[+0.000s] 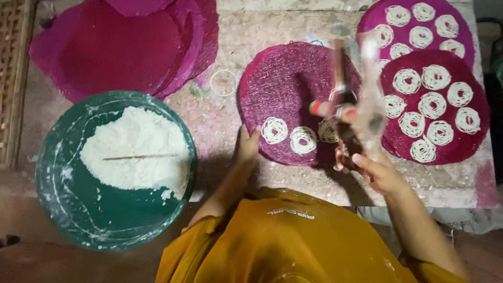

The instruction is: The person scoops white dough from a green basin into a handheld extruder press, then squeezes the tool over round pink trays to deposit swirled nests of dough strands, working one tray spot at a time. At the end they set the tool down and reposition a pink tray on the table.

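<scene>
Gripping a blurred press over the middle mat, right hand closed; left hand pinching the mat's near edge, left of three noodle coils

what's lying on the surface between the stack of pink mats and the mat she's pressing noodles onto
In the head view, a thin clear ring lies on the speckled surface between the stacked pink mats and the working mat, beside some small green scraps.

I see the flour bowl at lower left, stacked mats upper left, a centre mat bearing noodle coils, two filled mats right, all on the worktop.
</scene>
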Available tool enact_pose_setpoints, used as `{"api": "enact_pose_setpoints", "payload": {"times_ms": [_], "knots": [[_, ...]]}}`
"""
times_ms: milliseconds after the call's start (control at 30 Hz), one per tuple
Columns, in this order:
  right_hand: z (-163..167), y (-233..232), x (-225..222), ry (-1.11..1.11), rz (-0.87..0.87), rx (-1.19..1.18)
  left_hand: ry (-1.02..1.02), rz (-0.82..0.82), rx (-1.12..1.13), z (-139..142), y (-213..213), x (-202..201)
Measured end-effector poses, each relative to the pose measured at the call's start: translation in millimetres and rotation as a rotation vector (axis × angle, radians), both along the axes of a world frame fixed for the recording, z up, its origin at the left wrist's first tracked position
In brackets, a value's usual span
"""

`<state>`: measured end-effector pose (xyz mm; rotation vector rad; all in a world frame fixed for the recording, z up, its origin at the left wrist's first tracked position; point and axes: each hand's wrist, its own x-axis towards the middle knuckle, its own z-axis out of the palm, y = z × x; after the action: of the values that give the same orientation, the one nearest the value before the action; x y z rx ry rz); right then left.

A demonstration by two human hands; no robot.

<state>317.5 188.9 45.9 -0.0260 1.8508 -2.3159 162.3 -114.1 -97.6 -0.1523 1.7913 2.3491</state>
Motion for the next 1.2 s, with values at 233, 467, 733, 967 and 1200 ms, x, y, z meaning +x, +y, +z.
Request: {"api": "enact_pose_setpoints", "payload": {"times_ms": [233,467,733,967,1200], "knots": [[-10,-7,-68,-0.367,0.460,0.022,0.165,-0.351,0.852,141,-33,-57],[38,-11,-153,-0.569,0.607,0.422,0.228,-0.502,1.218,183,-7,-112],[59,-54,-224,-0.324,0.563,0.930,0.260,-0.375,1.378,125,-14,-195],[66,-68,-232,-0.354,0.551,0.934,0.418,-0.467,1.441,88,-3,-217],[70,-71,-242,-0.268,0.425,1.103,0.336,-0.476,1.431,111,-6,-226]]}}
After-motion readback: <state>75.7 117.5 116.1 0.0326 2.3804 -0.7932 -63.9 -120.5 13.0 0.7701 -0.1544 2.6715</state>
